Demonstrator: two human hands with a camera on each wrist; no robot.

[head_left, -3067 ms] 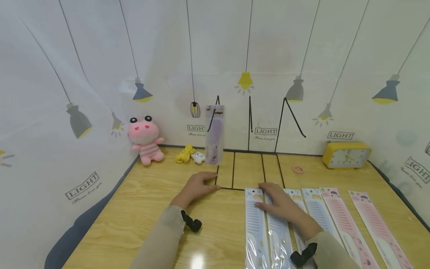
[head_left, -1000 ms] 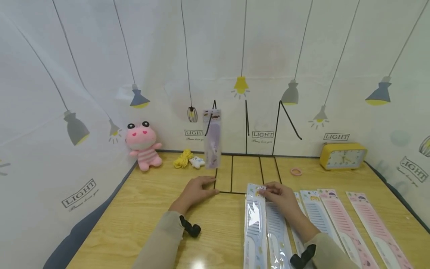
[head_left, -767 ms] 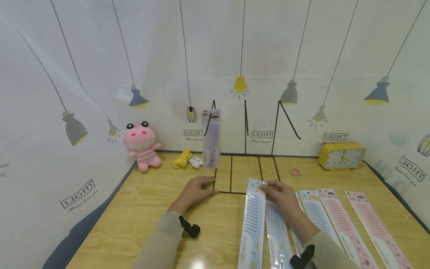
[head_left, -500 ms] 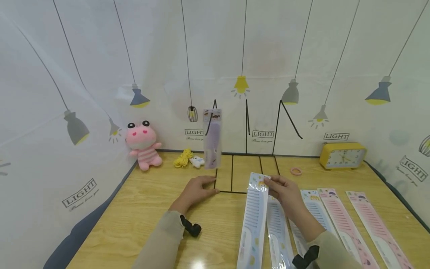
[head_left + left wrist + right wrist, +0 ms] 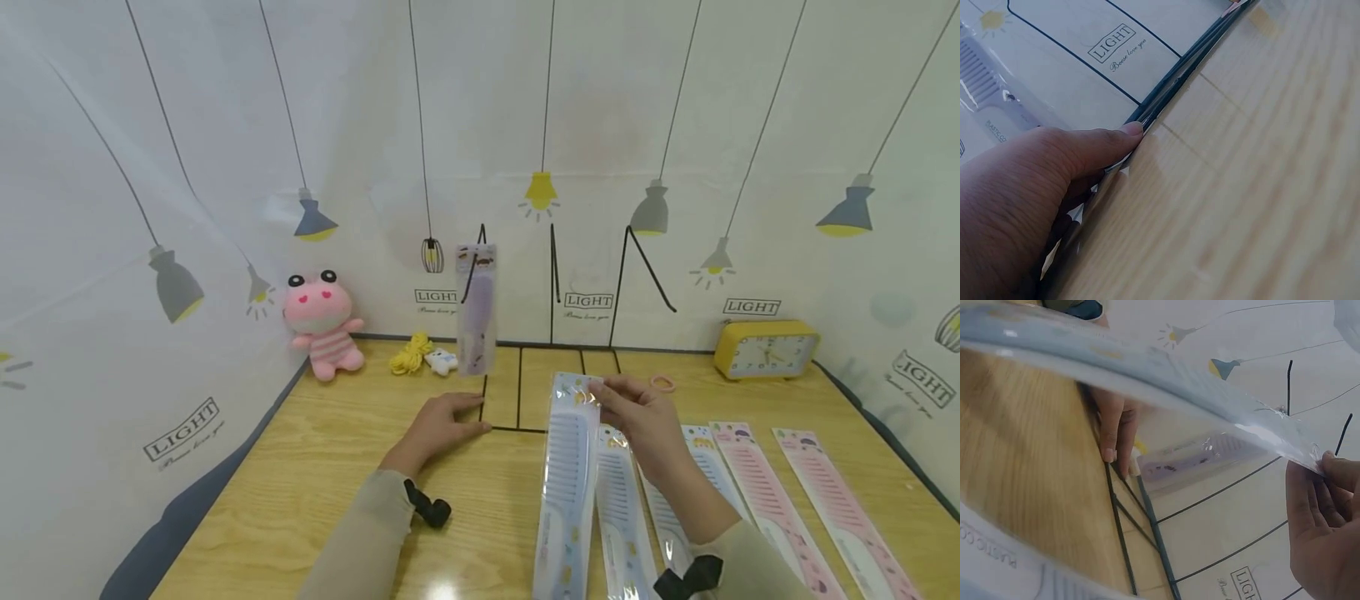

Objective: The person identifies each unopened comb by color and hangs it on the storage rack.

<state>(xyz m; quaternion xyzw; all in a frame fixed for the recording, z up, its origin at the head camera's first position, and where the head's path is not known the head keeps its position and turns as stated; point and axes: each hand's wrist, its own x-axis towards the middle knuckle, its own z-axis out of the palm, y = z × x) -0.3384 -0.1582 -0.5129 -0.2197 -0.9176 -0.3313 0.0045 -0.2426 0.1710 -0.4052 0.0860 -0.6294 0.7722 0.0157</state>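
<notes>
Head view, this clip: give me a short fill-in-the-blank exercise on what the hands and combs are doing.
1. The right hand pinches the top of a packaged blue comb, lifting that end off the ____.
2. The left hand rests on the base of the black wire ____.
3. A packaged ____ comb hangs on the rack's left hook.
4. The yellow alarm clock stands at the table's far ____.

Missing words: table; rack; purple; right

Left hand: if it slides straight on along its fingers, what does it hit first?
The left hand already touches the wire rack base at its fingertips, so the rack comes first; just beyond hangs the purple comb pack, though depth is unclear.
</notes>
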